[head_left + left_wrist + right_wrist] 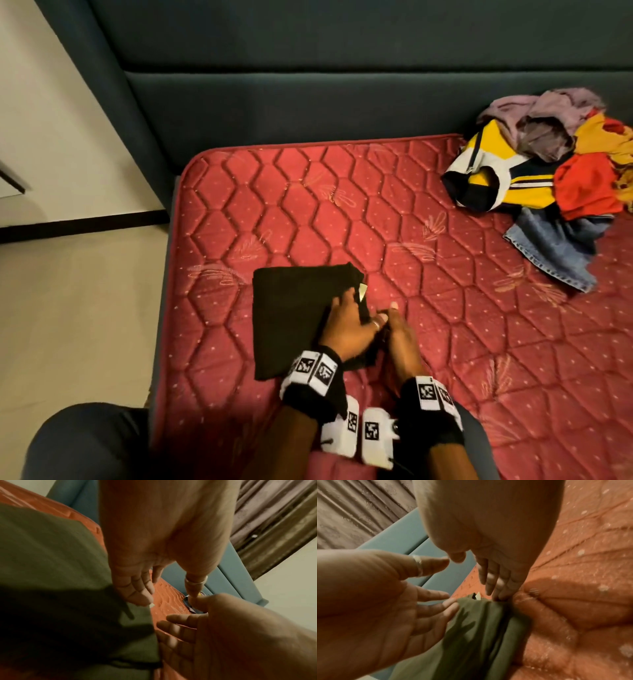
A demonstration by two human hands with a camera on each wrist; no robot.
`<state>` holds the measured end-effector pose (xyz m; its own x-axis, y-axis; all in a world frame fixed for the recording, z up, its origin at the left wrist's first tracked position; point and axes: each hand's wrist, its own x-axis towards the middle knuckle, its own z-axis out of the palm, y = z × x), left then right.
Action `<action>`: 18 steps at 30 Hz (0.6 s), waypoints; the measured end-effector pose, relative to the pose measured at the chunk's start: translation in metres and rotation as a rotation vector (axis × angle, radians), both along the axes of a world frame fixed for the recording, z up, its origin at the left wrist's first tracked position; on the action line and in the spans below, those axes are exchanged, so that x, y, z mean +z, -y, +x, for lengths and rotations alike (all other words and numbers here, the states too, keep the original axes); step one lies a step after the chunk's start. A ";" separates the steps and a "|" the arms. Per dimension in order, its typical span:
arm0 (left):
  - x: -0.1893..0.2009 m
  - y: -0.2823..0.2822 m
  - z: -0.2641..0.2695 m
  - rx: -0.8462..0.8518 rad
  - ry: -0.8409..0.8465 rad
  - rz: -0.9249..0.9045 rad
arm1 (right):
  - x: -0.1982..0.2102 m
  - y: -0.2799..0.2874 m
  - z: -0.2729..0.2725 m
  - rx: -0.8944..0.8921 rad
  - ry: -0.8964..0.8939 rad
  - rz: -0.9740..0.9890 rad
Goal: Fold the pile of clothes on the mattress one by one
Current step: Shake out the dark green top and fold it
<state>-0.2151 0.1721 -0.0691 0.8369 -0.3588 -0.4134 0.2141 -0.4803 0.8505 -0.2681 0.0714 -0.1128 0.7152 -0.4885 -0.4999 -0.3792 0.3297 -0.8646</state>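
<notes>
Head view shows the left hand [347,322] flat, grip wide, on the folded dark garment [294,318] mid-mattress [445,342], right hand [399,337] wide beside it, clothes pile [555,178] at two o'clock.

Ahead of both hands the red mattress [308,205] lies bare up to the padded headboard [308,102], which walls off that way. To the left of the left hand [346,329] the folded dark garment [291,315] covers the mattress, and this hand rests on its right edge with fingers spread. The right hand [399,339] stands just beside it at the same edge, fingers straight, so there is hardly a gap between the two. Right of the right hand there is open quilted surface; far ahead and right the pile of clothes [548,171] blocks the corner against the headboard.
</notes>
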 end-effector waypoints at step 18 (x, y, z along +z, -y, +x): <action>-0.054 -0.136 -0.040 0.263 0.118 0.367 | -0.010 -0.005 -0.005 0.151 -0.313 -0.647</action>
